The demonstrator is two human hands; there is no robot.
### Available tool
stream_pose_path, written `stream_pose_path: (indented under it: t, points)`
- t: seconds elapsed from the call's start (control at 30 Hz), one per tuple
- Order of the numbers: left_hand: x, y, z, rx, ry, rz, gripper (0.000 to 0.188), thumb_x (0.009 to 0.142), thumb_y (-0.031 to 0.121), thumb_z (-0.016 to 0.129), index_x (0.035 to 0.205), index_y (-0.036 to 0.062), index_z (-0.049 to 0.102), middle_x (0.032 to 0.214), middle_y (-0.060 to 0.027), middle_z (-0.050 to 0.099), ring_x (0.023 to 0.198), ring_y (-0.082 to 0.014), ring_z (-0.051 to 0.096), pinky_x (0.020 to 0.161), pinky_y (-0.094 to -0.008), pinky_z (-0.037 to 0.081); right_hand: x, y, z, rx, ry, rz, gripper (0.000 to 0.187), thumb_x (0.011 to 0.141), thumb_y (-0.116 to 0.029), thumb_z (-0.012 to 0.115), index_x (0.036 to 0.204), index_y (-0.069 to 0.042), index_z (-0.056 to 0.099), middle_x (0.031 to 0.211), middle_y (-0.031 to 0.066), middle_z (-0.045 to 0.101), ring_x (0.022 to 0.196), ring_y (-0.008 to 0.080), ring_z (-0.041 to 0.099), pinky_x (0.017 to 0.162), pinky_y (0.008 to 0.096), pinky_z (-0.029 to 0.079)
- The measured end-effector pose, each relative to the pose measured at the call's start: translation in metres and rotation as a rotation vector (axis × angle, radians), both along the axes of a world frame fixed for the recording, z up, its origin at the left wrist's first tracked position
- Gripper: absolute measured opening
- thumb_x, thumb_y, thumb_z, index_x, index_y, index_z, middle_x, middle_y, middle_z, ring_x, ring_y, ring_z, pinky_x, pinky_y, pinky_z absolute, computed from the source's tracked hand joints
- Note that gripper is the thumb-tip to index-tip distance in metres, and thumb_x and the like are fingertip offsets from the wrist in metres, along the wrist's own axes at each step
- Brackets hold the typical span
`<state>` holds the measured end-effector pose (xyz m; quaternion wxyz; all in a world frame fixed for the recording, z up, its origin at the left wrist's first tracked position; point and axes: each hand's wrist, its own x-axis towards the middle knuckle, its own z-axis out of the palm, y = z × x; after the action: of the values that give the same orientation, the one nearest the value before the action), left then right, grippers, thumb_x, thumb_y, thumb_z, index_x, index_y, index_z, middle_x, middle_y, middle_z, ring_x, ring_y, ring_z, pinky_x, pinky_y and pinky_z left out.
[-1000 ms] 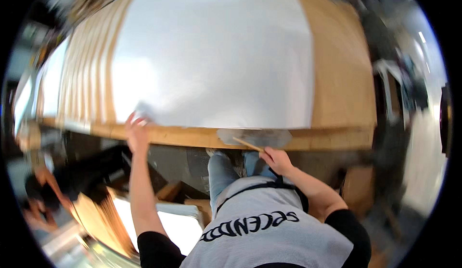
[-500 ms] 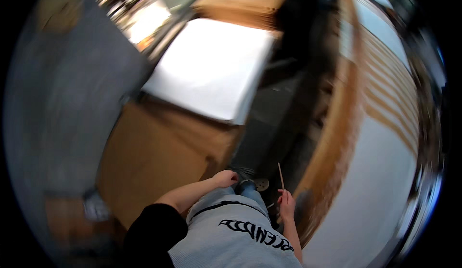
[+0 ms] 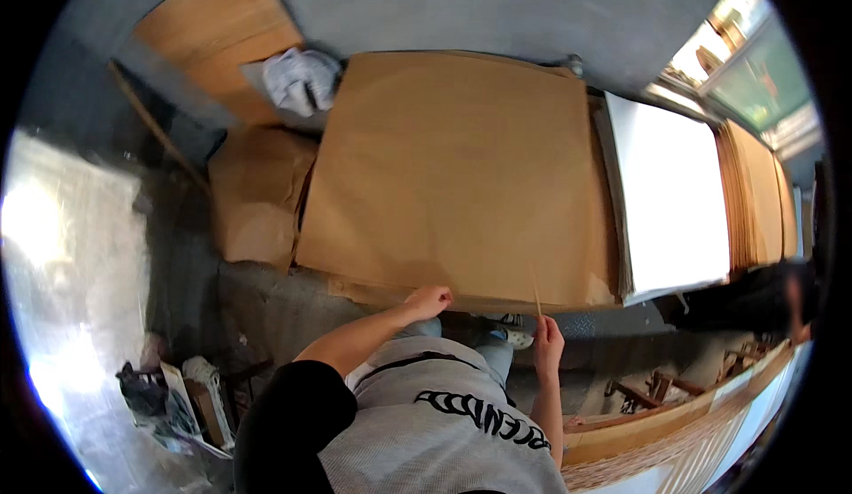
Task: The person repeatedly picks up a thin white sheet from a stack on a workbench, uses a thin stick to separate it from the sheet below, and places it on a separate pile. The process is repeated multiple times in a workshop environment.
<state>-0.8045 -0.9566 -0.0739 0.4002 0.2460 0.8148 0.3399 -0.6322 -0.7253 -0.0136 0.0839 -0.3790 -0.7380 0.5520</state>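
Observation:
My right hand (image 3: 549,343) is closed around a thin wooden stick (image 3: 536,296), which points up and away from me. My left hand (image 3: 428,300) is curled into a loose fist at the near edge of a wide stack of brown paper sheets (image 3: 453,174); nothing shows sticking out of it. Whether that hand touches the stack I cannot tell. The tip of the stick overlaps the stack's near right edge in the view.
Right of the brown stack lies a white sheet stack (image 3: 670,192), then more brown sheets (image 3: 754,197). A smaller brown paper-covered pile (image 3: 257,194) and crumpled white cloth (image 3: 302,81) are on the left. A long board-topped table (image 3: 639,432) runs along my right.
My view has swung right-to-left, so the brown stack now lies straight ahead and the white stack to the right. The long table has shifted toward the lower right. The stick stays in my right hand.

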Motion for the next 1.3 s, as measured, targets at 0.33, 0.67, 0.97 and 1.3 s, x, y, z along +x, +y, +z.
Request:
stream_pose_path:
  t: [0.33,0.67,0.97,1.3]
  points:
    - [-0.007,-0.156,-0.022,0.222,-0.378,1.047,0.015,0.082,0.013,0.051,0.086,0.0006,0.058,0.076,-0.0065,0.061,0.066,-0.0133,0.057,0.060,-0.0256,0.046,-0.132,-0.076,0.004,0.311,-0.205,0.787,0.018,0.084,-0.021,0.049,0.088,-0.006,0.057,0.065,0.0108,0.057,0.061,0.0230,0.057,0.056,0.0314,0.043]
    - [0.070,-0.136,-0.009,0.294,-0.672,1.404,0.016,0.085,0.018,0.051,0.094,0.0050,0.055,0.081,-0.0038,0.059,0.068,-0.0132,0.057,0.059,-0.0256,0.047,-0.163,-0.049,-0.044,0.848,-0.636,1.691,0.019,0.077,-0.021,0.050,0.089,-0.015,0.063,0.083,0.0083,0.062,0.078,0.0259,0.059,0.068,0.0377,0.047]
    - [0.058,-0.181,-0.033,0.206,-0.380,1.445,0.017,0.080,0.019,0.055,0.089,0.0040,0.055,0.073,-0.0027,0.058,0.058,-0.0117,0.055,0.050,-0.0235,0.044,-0.186,-0.040,-0.049,0.636,-0.698,1.635,0.020,0.077,-0.022,0.054,0.087,-0.009,0.064,0.083,0.0099,0.062,0.077,0.0275,0.059,0.068,0.0379,0.047]
    - [-0.067,-0.274,-0.038,0.285,-0.878,1.484,0.031,0.079,0.034,0.059,0.089,0.0067,0.049,0.066,-0.0029,0.054,0.051,-0.0114,0.051,0.043,-0.0229,0.040,-0.278,-0.155,-0.018,0.593,-0.290,1.106,0.016,0.082,-0.020,0.050,0.088,-0.006,0.057,0.077,0.0141,0.058,0.071,0.0326,0.056,0.061,0.0411,0.044]
